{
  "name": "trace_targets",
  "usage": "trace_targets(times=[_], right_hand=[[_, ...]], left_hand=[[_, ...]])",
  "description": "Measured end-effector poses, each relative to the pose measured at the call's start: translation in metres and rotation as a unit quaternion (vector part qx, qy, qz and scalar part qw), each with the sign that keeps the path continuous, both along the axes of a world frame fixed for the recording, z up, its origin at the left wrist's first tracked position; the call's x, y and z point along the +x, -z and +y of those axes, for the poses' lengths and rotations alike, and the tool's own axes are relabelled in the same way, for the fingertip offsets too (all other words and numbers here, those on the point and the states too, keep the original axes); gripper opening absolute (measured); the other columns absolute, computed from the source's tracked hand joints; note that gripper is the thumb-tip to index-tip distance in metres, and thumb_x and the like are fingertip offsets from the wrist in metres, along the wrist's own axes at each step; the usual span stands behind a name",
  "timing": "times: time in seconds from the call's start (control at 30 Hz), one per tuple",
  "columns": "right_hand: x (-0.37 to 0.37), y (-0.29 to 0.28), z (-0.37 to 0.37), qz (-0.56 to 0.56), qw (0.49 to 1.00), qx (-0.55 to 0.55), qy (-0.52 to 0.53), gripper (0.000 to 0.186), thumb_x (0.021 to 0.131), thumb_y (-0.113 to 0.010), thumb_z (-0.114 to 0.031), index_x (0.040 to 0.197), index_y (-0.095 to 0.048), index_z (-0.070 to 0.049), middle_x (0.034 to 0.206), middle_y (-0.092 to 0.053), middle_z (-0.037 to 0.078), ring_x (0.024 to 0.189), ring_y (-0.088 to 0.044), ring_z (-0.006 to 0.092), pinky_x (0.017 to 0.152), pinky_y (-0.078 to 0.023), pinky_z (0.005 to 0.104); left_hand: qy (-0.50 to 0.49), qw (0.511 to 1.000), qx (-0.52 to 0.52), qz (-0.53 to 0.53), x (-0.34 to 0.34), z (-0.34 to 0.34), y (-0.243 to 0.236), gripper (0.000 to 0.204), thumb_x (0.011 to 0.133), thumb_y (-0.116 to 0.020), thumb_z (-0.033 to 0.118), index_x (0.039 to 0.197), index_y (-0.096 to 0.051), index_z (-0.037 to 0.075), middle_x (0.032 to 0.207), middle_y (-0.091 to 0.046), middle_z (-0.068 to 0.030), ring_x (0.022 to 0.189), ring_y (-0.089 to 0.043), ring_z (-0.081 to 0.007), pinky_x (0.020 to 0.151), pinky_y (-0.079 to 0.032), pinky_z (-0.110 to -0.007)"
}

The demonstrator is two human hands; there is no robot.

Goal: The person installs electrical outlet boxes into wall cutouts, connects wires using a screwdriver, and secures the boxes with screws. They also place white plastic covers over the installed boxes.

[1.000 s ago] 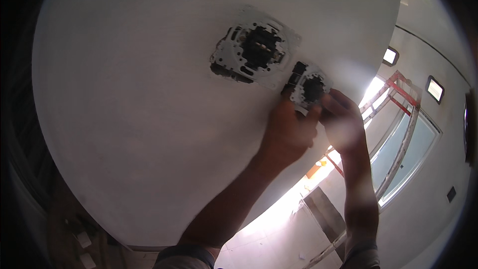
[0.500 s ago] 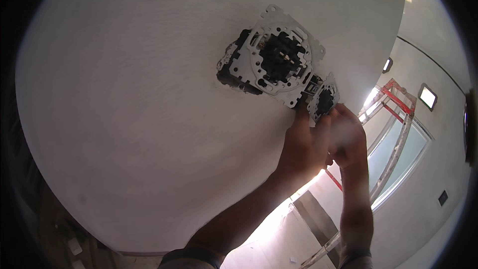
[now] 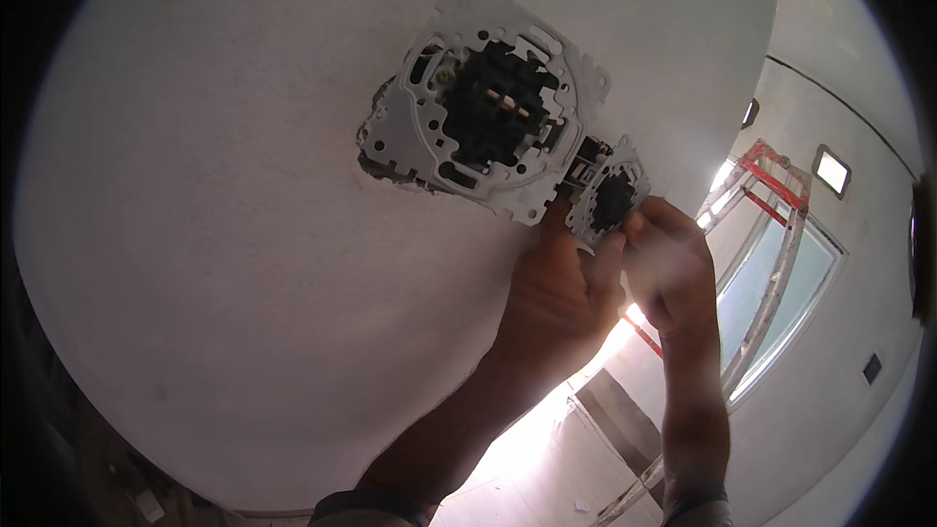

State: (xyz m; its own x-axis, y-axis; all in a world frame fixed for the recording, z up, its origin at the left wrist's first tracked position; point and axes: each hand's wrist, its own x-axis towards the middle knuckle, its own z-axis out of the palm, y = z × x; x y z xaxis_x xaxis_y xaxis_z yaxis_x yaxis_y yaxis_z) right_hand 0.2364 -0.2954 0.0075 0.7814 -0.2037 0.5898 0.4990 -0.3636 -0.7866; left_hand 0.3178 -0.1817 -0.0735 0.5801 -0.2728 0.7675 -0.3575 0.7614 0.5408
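Observation:
A socket insert (image 3: 493, 102) with a pale metal mounting plate and black centre sits over a rough-edged hole in the white wall. Just right of it and lower, a second, smaller-looking insert (image 3: 612, 198) stands out from the wall, tilted, with its side housing and terminals showing. My left hand (image 3: 558, 288) grips its near lower edge, the fingers reaching behind the plate and the thumb in front. My right hand (image 3: 672, 259) pinches its right lower edge between thumb and bent fingers. Whatever lies behind this second insert is hidden by my left hand.
The white wall (image 3: 244, 234) fills the left and middle. Beyond its right edge stands a red and pale stepladder (image 3: 781, 185) before a bright glazed opening (image 3: 781, 303). A far wall has square cut-outs (image 3: 833, 172). Scraps lie on the floor at lower left.
The mounted insert looks larger and further left in view, covering more of its wall hole. Both hands and the held insert have shifted slightly left, still gripping.

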Motion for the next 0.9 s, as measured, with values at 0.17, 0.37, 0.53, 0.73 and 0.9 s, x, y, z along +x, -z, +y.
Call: trace_targets(times=[0.17, 0.37, 0.53, 0.73, 0.9], right_hand=[[0.001, -0.005, 0.000, 0.006, 1.000, -0.027, 0.009, 0.010, 0.098, -0.065, -0.006, 0.092, -0.063, 0.002, 0.088, -0.060, 0.007, 0.082, -0.062, 0.0180, 0.078, -0.055, 0.0362], [0.006, -0.005, 0.007, -0.012, 1.000, -0.019, 0.002, 0.011, 0.099, -0.064, -0.005, 0.090, -0.062, 0.002, 0.086, -0.059, 0.006, 0.079, -0.062, 0.0184, 0.076, -0.056, 0.0374], [0.010, -0.001, 0.000, -0.037, 0.999, -0.003, -0.009, 0.012, 0.099, -0.064, -0.005, 0.089, -0.061, 0.002, 0.084, -0.059, 0.007, 0.075, -0.062, 0.0188, 0.072, -0.056, 0.0363], [-0.002, -0.009, 0.010, -0.002, 0.999, -0.027, -0.025, 0.015, 0.099, -0.062, -0.005, 0.086, -0.061, 0.002, 0.080, -0.060, 0.008, 0.068, -0.061, 0.0188, 0.065, -0.054, 0.0341], [0.000, 0.004, 0.006, -0.032, 0.999, -0.038, -0.009, 0.013, 0.098, -0.062, -0.005, 0.089, -0.063, 0.004, 0.082, -0.061, 0.008, 0.073, -0.064, 0.0192, 0.066, -0.054, 0.0342]], left_hand=[[0.060, 0.998, -0.013, 0.025, -0.002, 0.006, -0.006, 0.067, 0.098, -0.061, 0.014, 0.148, -0.025, -0.011, 0.075, -0.067, -0.0161, 0.060, -0.069, -0.0216, 0.058, -0.054, -0.033], [0.113, 0.991, -0.047, 0.052, -0.006, 0.008, -0.010, 0.059, 0.103, -0.057, 0.012, 0.150, -0.026, -0.005, 0.068, -0.062, -0.0061, 0.055, -0.061, -0.0093, 0.052, -0.049, -0.026], [0.096, 0.994, -0.046, 0.039, -0.006, 0.003, -0.009, 0.046, 0.104, -0.055, 0.011, 0.143, -0.036, -0.003, 0.065, -0.060, -0.0042, 0.051, -0.058, -0.0089, 0.048, -0.045, -0.026], [0.094, 0.994, -0.051, 0.031, -0.006, 0.003, -0.015, 0.036, 0.104, -0.056, 0.012, 0.134, -0.043, -0.003, 0.066, -0.061, -0.0047, 0.051, -0.059, -0.0101, 0.047, -0.046, -0.026], [0.066, 0.996, -0.010, 0.062, -0.013, 0.005, -0.006, 0.047, 0.104, -0.058, 0.015, 0.142, -0.039, -0.004, 0.073, -0.066, -0.0082, 0.054, -0.062, -0.0115, 0.048, -0.049, -0.027]])
